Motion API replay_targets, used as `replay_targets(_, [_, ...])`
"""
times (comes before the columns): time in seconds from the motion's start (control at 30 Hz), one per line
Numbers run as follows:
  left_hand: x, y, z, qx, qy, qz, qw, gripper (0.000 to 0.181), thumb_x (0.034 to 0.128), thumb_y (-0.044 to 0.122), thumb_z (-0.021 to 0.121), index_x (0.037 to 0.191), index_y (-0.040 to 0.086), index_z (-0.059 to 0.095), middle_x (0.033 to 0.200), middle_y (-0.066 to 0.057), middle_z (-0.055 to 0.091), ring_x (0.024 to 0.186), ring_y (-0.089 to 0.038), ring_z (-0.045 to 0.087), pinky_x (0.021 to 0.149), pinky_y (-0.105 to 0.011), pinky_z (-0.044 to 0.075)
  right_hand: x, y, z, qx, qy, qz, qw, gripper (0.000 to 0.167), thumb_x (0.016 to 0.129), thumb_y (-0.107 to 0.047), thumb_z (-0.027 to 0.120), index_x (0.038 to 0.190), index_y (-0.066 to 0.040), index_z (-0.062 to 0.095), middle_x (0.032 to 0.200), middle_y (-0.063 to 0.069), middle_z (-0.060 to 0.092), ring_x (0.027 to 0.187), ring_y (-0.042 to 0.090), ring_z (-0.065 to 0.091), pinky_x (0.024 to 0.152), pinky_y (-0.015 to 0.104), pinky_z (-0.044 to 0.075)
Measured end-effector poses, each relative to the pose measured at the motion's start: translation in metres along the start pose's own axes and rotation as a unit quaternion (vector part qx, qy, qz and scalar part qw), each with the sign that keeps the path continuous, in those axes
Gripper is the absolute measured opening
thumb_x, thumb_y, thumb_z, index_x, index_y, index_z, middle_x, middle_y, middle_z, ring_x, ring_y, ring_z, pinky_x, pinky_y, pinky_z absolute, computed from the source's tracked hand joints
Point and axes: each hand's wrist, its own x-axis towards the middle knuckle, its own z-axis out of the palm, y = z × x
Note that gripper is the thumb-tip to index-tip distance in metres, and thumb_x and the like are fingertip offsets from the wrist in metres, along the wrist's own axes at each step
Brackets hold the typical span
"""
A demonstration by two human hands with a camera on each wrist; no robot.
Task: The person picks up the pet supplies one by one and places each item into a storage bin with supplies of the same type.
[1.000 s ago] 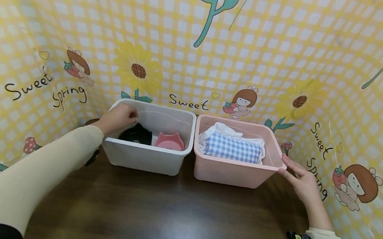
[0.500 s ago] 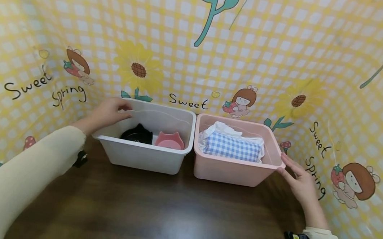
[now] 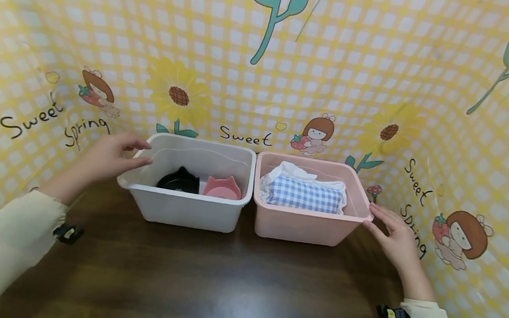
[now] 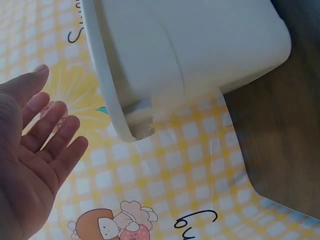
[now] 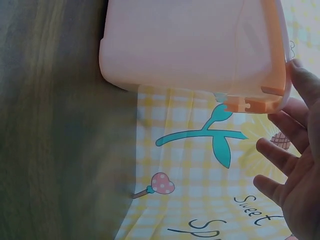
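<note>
A white plastic bin stands on the left, holding a black cat-eared bowl and a pink cat-eared bowl. Beside it, a pink bin contains a blue-checked cloth item with white frilled edges. My left hand hovers by the white bin's left end; in the left wrist view its loosely spread fingers are apart from the rim and hold nothing. At the pink bin's right front corner, my right hand touches the rim with its fingertips, the other fingers spread.
Both bins stand side by side on a dark wooden table. A yellow-checked printed sheet rises behind them and along both sides, close to the bins' far walls.
My left hand has drawn back leftward, from over the white bin's inside to its left end, and its fingers have spread. My right hand stays at the pink bin's corner.
</note>
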Motion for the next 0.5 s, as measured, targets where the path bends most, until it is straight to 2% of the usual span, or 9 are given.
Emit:
replay_targets(0.1, [-0.015, -0.004, -0.002, 0.016, 0.020, 0.022, 0.9994, 0.032, 0.0889, 0.028, 0.082, 0.115, 0.011, 0.075, 0.116, -0.013, 0.074, 0.107, -0.037, 0.068, 0.088, -0.056, 0.055, -0.001, -0.002, 0.003, -0.009, 0.002, -0.009, 0.9999, 0.048, 0.087, -0.019, 0.083, 0.133, -0.011, 0.070, 0.137, 0.014, 0.066, 0.130, 0.041, 0.055, 0.115, 0.043, 0.040])
replay_targets(0.17, [-0.026, -0.009, -0.002, 0.021, 0.039, 0.038, 0.9983, 0.029, 0.0863, 0.023, 0.084, 0.112, 0.012, 0.076, 0.111, -0.009, 0.075, 0.104, -0.029, 0.069, 0.088, -0.039, 0.057, -0.002, -0.003, 0.005, -0.017, 0.004, -0.011, 0.9998, 0.047, 0.087, -0.020, 0.083, 0.131, -0.010, 0.070, 0.136, 0.015, 0.066, 0.129, 0.043, 0.056, 0.109, 0.058, 0.041])
replay_targets(0.2, [-0.031, -0.012, -0.002, 0.023, 0.051, 0.045, 0.9974, 0.029, 0.0845, 0.020, 0.086, 0.110, 0.012, 0.076, 0.109, -0.007, 0.075, 0.102, -0.022, 0.068, 0.087, -0.031, 0.056, -0.003, -0.004, 0.005, -0.018, 0.004, -0.013, 0.9997, 0.047, 0.087, -0.020, 0.083, 0.131, -0.009, 0.071, 0.136, 0.015, 0.067, 0.128, 0.043, 0.056, 0.106, 0.062, 0.041])
replay_targets(0.3, [-0.046, -0.020, -0.003, 0.025, 0.078, 0.056, 0.9951, 0.029, 0.0807, 0.015, 0.088, 0.108, 0.014, 0.077, 0.104, -0.002, 0.075, 0.097, 0.001, 0.058, 0.082, -0.014, 0.043, -0.004, -0.007, 0.006, -0.029, 0.007, -0.018, 0.9994, 0.045, 0.089, -0.022, 0.082, 0.130, -0.009, 0.071, 0.134, 0.016, 0.067, 0.127, 0.043, 0.056, 0.103, 0.065, 0.041])
replay_targets(0.37, [-0.056, -0.025, -0.004, 0.021, 0.092, 0.056, 0.9940, 0.029, 0.0793, 0.013, 0.089, 0.106, 0.014, 0.077, 0.101, -0.002, 0.073, 0.095, 0.012, 0.050, 0.081, -0.012, 0.038, -0.005, -0.008, 0.006, -0.040, 0.009, -0.022, 0.9989, 0.045, 0.090, -0.023, 0.081, 0.131, -0.010, 0.071, 0.134, 0.016, 0.067, 0.127, 0.043, 0.056, 0.103, 0.065, 0.041])
replay_targets(0.5, [-0.075, -0.034, -0.006, 0.011, 0.106, 0.047, 0.9932, 0.029, 0.0785, 0.011, 0.089, 0.105, 0.014, 0.076, 0.102, -0.004, 0.072, 0.098, 0.019, 0.045, 0.083, -0.007, 0.034, -0.007, -0.009, 0.005, -0.058, 0.012, -0.032, 0.9977, 0.044, 0.090, -0.023, 0.080, 0.131, -0.010, 0.070, 0.134, 0.016, 0.067, 0.127, 0.044, 0.056, 0.103, 0.066, 0.040])
